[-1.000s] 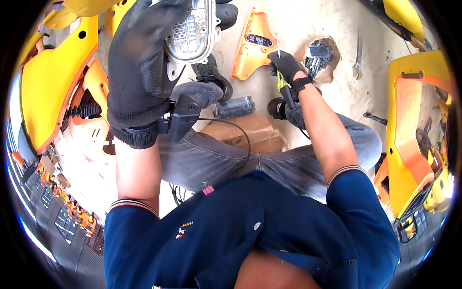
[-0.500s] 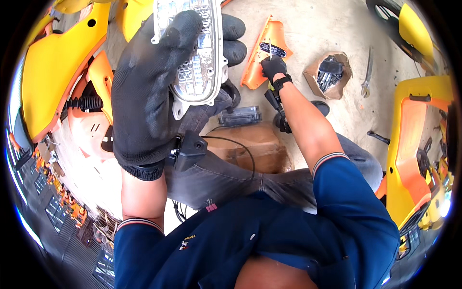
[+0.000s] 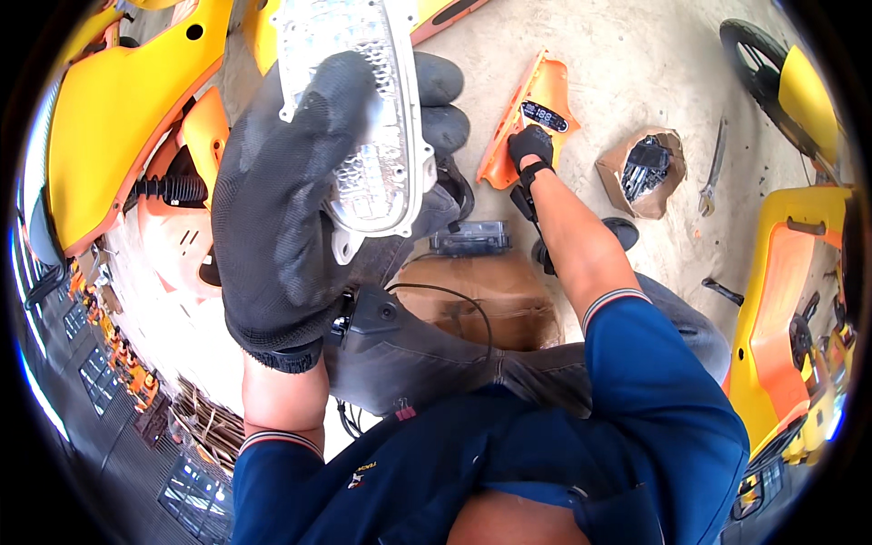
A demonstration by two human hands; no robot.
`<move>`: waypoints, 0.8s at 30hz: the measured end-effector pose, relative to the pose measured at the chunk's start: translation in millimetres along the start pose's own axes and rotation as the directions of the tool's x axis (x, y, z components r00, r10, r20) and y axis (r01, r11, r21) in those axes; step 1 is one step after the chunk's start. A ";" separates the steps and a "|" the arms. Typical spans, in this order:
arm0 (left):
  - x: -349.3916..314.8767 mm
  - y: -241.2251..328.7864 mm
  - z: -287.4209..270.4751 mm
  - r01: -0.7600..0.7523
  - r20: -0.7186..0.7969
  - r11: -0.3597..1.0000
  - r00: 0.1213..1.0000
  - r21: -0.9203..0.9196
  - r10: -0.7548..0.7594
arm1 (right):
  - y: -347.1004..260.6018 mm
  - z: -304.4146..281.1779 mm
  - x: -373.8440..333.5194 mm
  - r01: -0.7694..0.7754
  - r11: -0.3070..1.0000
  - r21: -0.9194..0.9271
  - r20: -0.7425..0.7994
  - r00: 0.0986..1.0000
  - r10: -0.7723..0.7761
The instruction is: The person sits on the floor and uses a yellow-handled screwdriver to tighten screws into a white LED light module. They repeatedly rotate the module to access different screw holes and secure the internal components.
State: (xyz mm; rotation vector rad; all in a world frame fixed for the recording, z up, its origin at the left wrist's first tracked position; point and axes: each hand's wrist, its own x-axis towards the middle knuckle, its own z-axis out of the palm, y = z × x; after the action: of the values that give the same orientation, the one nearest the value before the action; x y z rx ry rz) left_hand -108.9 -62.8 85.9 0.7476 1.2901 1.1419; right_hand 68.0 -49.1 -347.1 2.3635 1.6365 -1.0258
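My left hand (image 3: 300,209), in a dark knit glove, is raised close to the camera and grips a clear ribbed lamp lens (image 3: 363,118) in a grey frame. My right hand (image 3: 530,148), also gloved, stretches out to the ground and rests on an orange plastic panel (image 3: 527,109) with a small dark display. A black plug and a thin black cable (image 3: 427,300) lie on my grey trouser leg below the left hand.
A small clear box (image 3: 470,238) sits on brown cardboard (image 3: 490,300). A torn cardboard tray with black parts (image 3: 643,171) and a wrench (image 3: 713,168) lie at right. Yellow and orange scooter body panels (image 3: 118,118) stand at left, another scooter body (image 3: 781,300) at right.
My left hand has brought the lamp lens higher and closer to the camera. My right hand has left the cardboard tray and moved left onto the orange panel.
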 end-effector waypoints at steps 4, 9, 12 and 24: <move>-2.0 -3.6 -21.1 -0.238 0.044 0.919 0.971 0.314 0.236 | 0.9 -3.9 3.0 -0.004 0.999 0.054 0.045 0.999 0.002; 1.5 6.4 -15.8 -0.054 0.095 0.971 0.992 -0.232 0.078 | 21.6 -9.4 12.6 -0.114 0.977 0.180 0.064 0.992 0.104; -7.1 8.0 1.1 -0.228 0.150 0.973 0.961 -0.038 0.232 | 12.4 -70.7 -9.3 -0.190 0.556 0.809 0.230 0.973 -0.003; -14.5 -7.7 55.1 -0.014 0.378 0.897 0.904 -0.443 0.200 | -65.7 -376.8 -203.9 0.302 0.065 0.951 -0.187 0.730 -0.657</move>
State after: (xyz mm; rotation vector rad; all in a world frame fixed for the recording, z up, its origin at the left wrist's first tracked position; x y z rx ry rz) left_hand -52.3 -69.7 93.5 0.6856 0.6090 1.2233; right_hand 148.4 -22.7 78.0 1.6152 2.0136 -3.1870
